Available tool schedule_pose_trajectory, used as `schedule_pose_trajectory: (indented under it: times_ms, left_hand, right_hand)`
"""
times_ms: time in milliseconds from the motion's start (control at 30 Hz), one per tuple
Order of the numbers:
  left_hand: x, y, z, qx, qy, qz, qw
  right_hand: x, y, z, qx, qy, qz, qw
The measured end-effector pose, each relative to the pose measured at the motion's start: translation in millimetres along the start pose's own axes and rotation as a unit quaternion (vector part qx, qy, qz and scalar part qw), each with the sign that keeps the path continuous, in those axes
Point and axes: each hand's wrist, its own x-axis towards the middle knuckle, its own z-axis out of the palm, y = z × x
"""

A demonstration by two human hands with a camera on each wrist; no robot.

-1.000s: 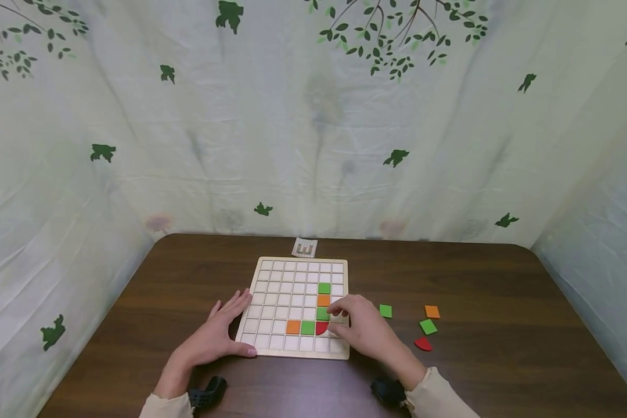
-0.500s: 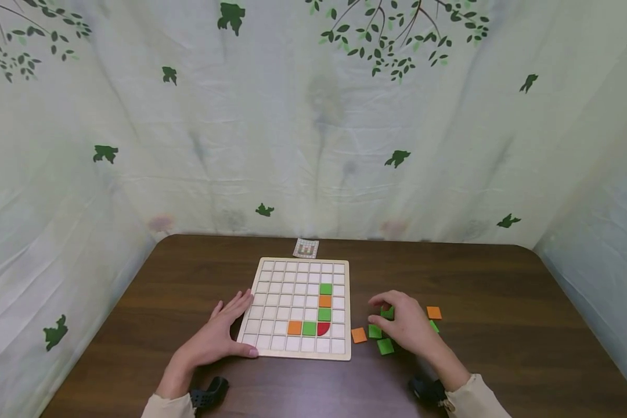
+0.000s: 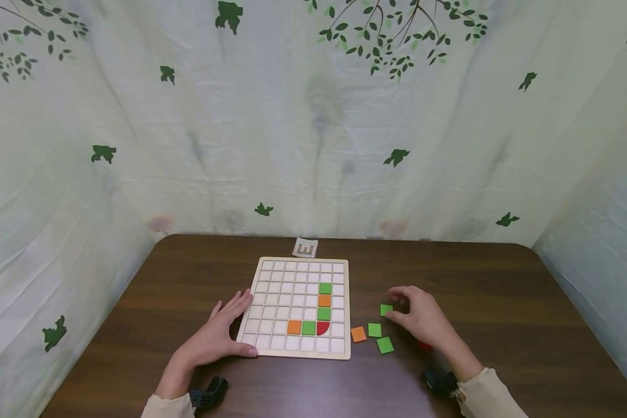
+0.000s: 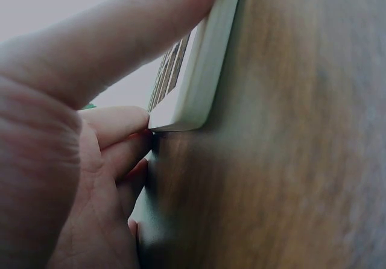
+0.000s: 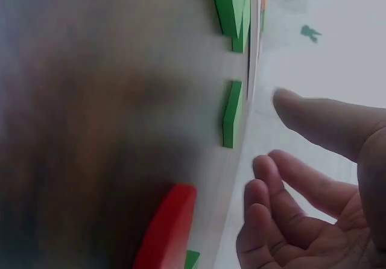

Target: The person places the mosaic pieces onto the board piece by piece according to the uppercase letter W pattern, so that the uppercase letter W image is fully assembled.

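Note:
My left hand (image 3: 216,328) is spread along the left side of a pale square grid board (image 3: 253,348), with the thumb against its front edge. In the left wrist view, thumb and fingertips touch the board's rim (image 4: 208,82). On the board lie a red quarter-circle tile (image 3: 322,328), several green tiles (image 3: 309,328) and two orange tiles (image 3: 324,300). My right hand (image 3: 420,313) hovers right of the board, fingers loosely bent and empty, its fingertips near a loose green tile (image 3: 386,310). In the right wrist view, the fingers are apart from the green tile (image 5: 232,115).
Loose on the table right of the board are an orange tile (image 3: 358,334) and green tiles (image 3: 374,330). A red tile (image 3: 424,345) is mostly hidden under my right hand. A small printed card (image 3: 305,248) lies behind the board. A curtain (image 3: 313,145) hangs beyond.
My right hand has left the board and moved right over the loose tiles. It now covers the tiles at the far right. My left hand stays put.

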Motion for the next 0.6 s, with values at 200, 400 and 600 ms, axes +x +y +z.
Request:
schedule_pose_trajectory:
  times_ms: [200, 400, 600]
  left_hand:
    - [0.6, -0.4, -0.1, 0.002, 0.002, 0.006, 1.0]
    - [0.8, -0.4, 0.7, 0.0, -0.003, 0.001, 1.0]
    - [0.8, -0.4, 0.2, 0.002, -0.004, -0.001, 1.0]
  right_hand:
    - [3.5, 2.8, -3.6, 0.002, -0.029, 0.012, 0.9995]
    - [6.5, 4.6, -3.8, 0.012, -0.048, 0.023, 0.9985]
    - [8.3, 4.4, -2.8, 0.01, -0.06, 0.019, 0.998]
